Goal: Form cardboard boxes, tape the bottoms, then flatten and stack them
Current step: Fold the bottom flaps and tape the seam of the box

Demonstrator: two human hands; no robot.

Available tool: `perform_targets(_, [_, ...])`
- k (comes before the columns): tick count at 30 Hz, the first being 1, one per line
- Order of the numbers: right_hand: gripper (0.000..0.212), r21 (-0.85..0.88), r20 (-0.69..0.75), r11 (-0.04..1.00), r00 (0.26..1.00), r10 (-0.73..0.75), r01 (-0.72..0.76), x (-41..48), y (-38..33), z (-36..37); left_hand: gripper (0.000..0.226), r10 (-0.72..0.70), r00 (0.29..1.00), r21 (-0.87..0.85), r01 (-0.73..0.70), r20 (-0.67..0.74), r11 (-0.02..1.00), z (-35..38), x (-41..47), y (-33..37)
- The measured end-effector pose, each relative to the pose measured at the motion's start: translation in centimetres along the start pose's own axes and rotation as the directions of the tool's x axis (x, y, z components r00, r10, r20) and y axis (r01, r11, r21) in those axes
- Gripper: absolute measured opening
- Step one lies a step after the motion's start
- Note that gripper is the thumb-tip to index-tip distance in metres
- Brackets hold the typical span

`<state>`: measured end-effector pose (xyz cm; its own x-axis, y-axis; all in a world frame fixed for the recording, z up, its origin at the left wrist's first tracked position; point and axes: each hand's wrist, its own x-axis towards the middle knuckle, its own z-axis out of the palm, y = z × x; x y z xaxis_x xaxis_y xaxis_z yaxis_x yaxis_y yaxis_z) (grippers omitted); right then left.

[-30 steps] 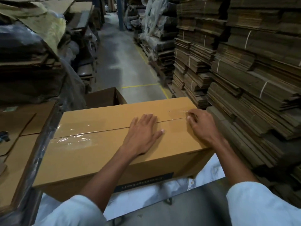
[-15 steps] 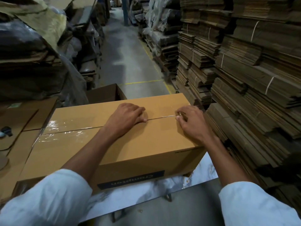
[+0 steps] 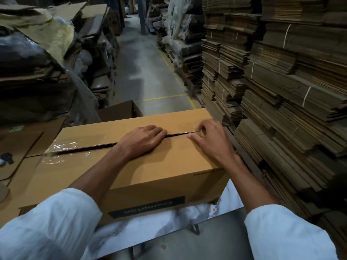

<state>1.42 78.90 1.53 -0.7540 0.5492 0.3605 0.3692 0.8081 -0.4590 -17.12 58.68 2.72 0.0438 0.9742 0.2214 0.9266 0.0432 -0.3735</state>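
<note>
Gaping at its seam, the box (image 3: 187,188) has left hand (image 3: 142,140) gripping a flap (image 3: 178,156), right hand (image 3: 212,141) pinching tape (image 3: 193,126).

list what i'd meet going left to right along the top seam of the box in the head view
clear tape at the cardboard box's left end → open gap in the seam → left hand, fingers curled at the seam → right hand, pinching clear tape at the right end → stacks of flattened cardboard

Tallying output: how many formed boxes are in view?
2: the tan box under the left hand and the right hand pinching its tape; a darker open box behind it. More may be hidden among stacks.
</note>
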Motion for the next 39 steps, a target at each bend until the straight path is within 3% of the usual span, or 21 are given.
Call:
perform_targets(4, [0.043, -0.014, -0.005, 0.997, 0.997, 0.080, -0.080, 1.6, -1.1, 0.5, 0.033, 0.022, 0.998, 0.037, -0.025, 0.066, 0.999, -0.5, 0.4, -0.5])
perform_targets(8, [0.040, -0.026, 0.061, 0.995, 0.993, 0.096, -0.095, 2.6, -1.1, 0.0, 0.033, 0.071, 0.997, 0.042, -0.070, -0.009, 0.997, -0.2, 2.2, -1.3])
perform_targets(11, [0.039, -0.041, 0.067, 0.994, 0.992, 0.105, -0.102, 2.2, -0.8, -0.1, 0.040, 0.052, 0.999, -0.142, -0.050, 0.004, 0.989, 0.2, 3.7, -1.6])
perform_targets(14, [0.037, 0.009, 0.045, 0.994, 0.993, 0.105, -0.105, 1.6, -0.6, 0.0, 0.075, -0.068, 0.982, -0.321, 0.123, 0.177, 0.939, -0.1, 4.5, -1.9])
perform_targets(17, [0.035, 0.019, 0.041, 0.992, 0.992, 0.122, -0.123, 1.4, -0.6, -0.1, 0.068, -0.036, 0.957, -0.256, 0.113, 0.286, 0.960, -0.2, 5.3, -2.6])
perform_targets(19, [0.033, 0.026, 0.047, 0.990, 0.989, 0.140, -0.141, 1.4, -0.8, -0.2, 0.062, 0.007, 0.961, -0.204, 0.052, 0.275, 0.978, -0.2, 5.6, -3.0])
perform_targets(22, [0.031, 0.017, 0.044, 0.989, 0.988, 0.148, -0.149, 1.5, -1.4, -0.2, 0.072, 0.104, 0.963, 0.056, -0.122, 0.247, 0.991, 0.8, 5.5, -2.4])
perform_targets(24, [0.030, 0.007, 0.029, 0.988, 0.987, 0.156, -0.156, 1.6, -1.8, -0.2, 0.053, 0.101, 0.962, 0.200, -0.155, 0.255, 0.967, 1.1, 5.3, -1.6])
perform_targets(29, [0.030, -0.140, -0.007, 0.968, 0.978, 0.210, -0.209, 2.3, -2.9, -1.0, 0.043, 0.044, 0.971, 0.254, -0.105, 0.236, 0.962, 0.3, 5.3, -0.8])
perform_targets(33, [0.018, -0.282, -0.057, 0.944, 0.986, 0.159, -0.168, 2.0, -4.2, -1.1, 0.041, 0.021, 0.970, 0.299, -0.095, 0.242, 0.950, -0.3, 5.3, -0.1])
perform_targets(39, [0.025, -0.508, 0.007, 0.859, 0.997, 0.076, -0.062, 1.6, -6.0, -0.8, 0.036, 0.005, 0.968, 0.276, -0.077, 0.253, 0.958, -0.8, 5.5, 0.2])
